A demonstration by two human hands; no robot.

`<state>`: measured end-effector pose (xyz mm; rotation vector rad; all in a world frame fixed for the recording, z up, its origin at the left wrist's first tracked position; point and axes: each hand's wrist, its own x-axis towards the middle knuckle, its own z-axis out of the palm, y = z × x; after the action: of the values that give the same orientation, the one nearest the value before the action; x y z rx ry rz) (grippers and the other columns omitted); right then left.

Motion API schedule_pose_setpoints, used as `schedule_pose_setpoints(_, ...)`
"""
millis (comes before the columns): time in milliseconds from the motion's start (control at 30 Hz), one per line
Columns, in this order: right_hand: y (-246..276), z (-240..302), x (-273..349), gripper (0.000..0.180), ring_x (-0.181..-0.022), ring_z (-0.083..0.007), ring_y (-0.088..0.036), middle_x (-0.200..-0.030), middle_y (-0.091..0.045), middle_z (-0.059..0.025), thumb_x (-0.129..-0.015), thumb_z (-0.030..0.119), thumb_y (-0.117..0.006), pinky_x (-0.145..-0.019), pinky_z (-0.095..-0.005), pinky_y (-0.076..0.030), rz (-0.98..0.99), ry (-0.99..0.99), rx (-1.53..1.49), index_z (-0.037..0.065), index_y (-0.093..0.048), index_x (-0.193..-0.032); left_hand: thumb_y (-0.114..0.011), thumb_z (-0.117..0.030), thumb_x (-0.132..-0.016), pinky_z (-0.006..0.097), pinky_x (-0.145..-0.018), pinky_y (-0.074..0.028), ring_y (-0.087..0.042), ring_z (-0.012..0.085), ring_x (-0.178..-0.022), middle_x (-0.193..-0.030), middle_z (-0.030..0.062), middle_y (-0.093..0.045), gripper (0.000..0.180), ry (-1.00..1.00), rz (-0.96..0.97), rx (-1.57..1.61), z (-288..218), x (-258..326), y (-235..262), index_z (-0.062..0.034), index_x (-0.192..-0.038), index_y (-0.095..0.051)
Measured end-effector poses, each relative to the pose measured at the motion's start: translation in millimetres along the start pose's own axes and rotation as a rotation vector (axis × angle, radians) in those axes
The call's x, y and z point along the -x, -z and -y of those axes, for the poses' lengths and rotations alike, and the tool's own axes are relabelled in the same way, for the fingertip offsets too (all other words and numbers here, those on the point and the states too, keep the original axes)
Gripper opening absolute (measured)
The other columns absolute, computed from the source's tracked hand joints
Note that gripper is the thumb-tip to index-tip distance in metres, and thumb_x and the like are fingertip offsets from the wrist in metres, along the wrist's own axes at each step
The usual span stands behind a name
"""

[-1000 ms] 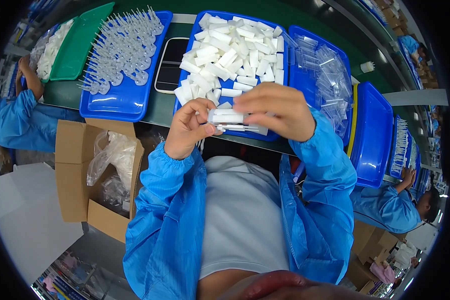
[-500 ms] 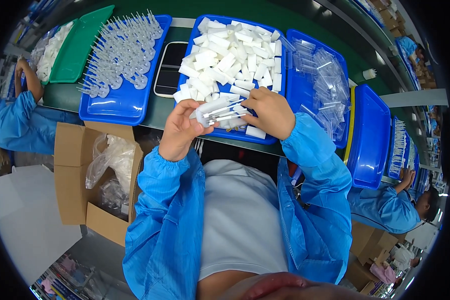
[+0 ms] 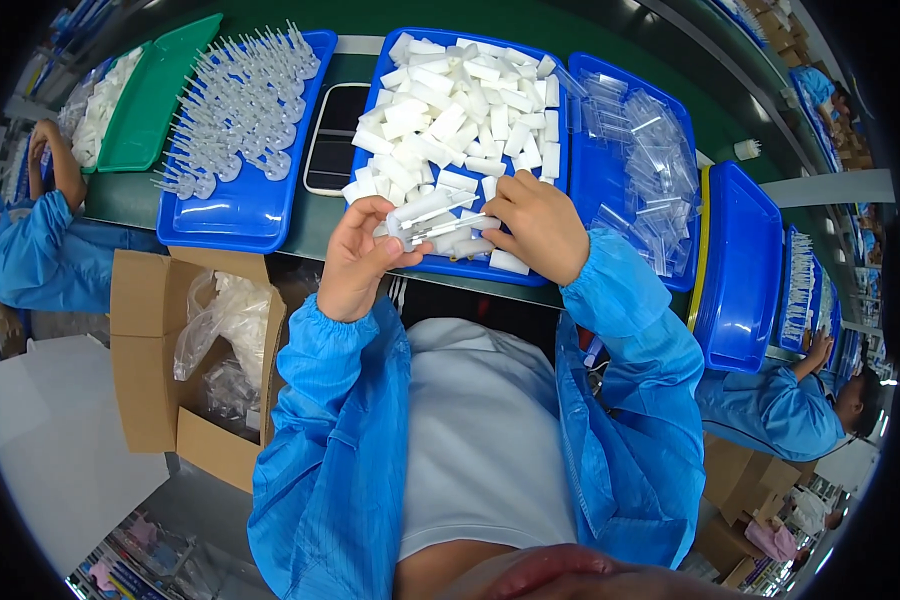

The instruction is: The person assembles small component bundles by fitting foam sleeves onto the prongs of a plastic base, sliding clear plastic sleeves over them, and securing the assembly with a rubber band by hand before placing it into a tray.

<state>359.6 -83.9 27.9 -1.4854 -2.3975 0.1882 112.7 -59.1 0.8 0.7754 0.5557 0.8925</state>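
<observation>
My left hand (image 3: 355, 265) is closed round a translucent, round-based plastic part (image 3: 396, 228) with several thin white rods rising from it. The rods point right, toward my right hand (image 3: 540, 228). Thumb and fingers of the right hand are pinched at the tip of one rod (image 3: 472, 221). A white cylinder-like piece (image 3: 432, 207) lies along the rods on the far side; I cannot tell whether it is fitted on one. Both hands are over the near edge of a blue tray (image 3: 370, 105) heaped with short white tubular pieces (image 3: 440, 115).
To the left, a blue tray (image 3: 225, 222) bears stemmed clear parts, beside a green tray (image 3: 160, 100). A dark flat device (image 3: 336, 140) lies between trays. Right are clear plastic sleeves (image 3: 655, 150) and stacked blue trays (image 3: 745, 270). An open carton (image 3: 145, 350) stands lower left. Co-workers sit on both sides.
The part in my left hand has turned slightly, and its rods lie at a different angle. My right fingers have stayed by the rod tips. The view has shifted a little.
</observation>
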Motion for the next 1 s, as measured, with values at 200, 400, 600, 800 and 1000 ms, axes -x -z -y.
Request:
schedule_pose_setpoints(200,1,-2,-1,0.017,-0.084,-0.0245,-0.054,-0.084,-0.055,-0.0075,-0.07,0.01,-0.072,-0.068,-0.0338,-0.048,0.012,-0.018,-0.01,0.005,-0.063,-0.084,-0.063,-0.006,-0.085,0.03,-0.08,-0.057,-0.065,0.0298,-0.097,-0.118,0.0164,-0.05,0.041,0.024,0.021,0.003,1,0,1,-0.0031,-0.119,-0.041)
schedule_pose_setpoints(400,34,-1,1,0.014,-0.075,-0.0221,-0.06,-0.082,-0.064,-0.0102,-0.08,0.01,-0.068,-0.06,-0.0303,-0.046,-0.147,-0.114,-0.346,0.005,-0.069,-0.093,-0.065,-0.011,-0.085,0.028,-0.077,-0.057,-0.065,0.0289,-0.095,-0.118,0.0158,-0.051,0.043,0.008,0.0,-0.027,3,-2,4,-0.0035,-0.12,-0.042)
schedule_pose_setpoints(600,51,6,8,0.011,-0.075,-0.0159,-0.06,-0.086,-0.063,-0.0069,-0.087,0.007,-0.058,-0.059,-0.0266,-0.046,-0.206,-0.272,-0.71,0.006,-0.066,-0.095,-0.067,-0.012,-0.085,0.029,-0.076,-0.057,-0.065,0.0292,-0.094,-0.118,0.0167,-0.053,0.043,-0.062,-0.028,-0.082,6,-2,0,-0.0028,-0.12,-0.045)
schedule_pose_setpoints(800,51,3,10,0.012,-0.084,-0.0157,-0.061,-0.095,-0.061,-0.0081,-0.088,0.005,-0.056,-0.064,-0.0236,-0.05,-0.108,-0.342,-1.052,0.003,-0.064,-0.096,-0.066,-0.017,-0.087,0.03,-0.078,-0.057,-0.065,0.0285,-0.094,-0.116,0.0169,-0.057,0.039,-0.11,0.018,-0.179,10,-2,3,-0.0065,-0.12,-0.048)
schedule_pose_setpoints(1000,50,8,9,0.016,-0.07,-0.0105,-0.055,-0.089,-0.058,-0.0058,-0.086,0.004,-0.059,-0.064,-0.021,-0.049,-0.055,-0.298,-1.105,0.002,-0.064,-0.101,-0.068,-0.004,-0.083,0.033,-0.079,-0.057,-0.066,0.029,-0.093,-0.111,0.0143,-0.057,0.036,-0.094,0.013,-0.107,9,-1,-1,-0.0021,-0.116,-0.054)
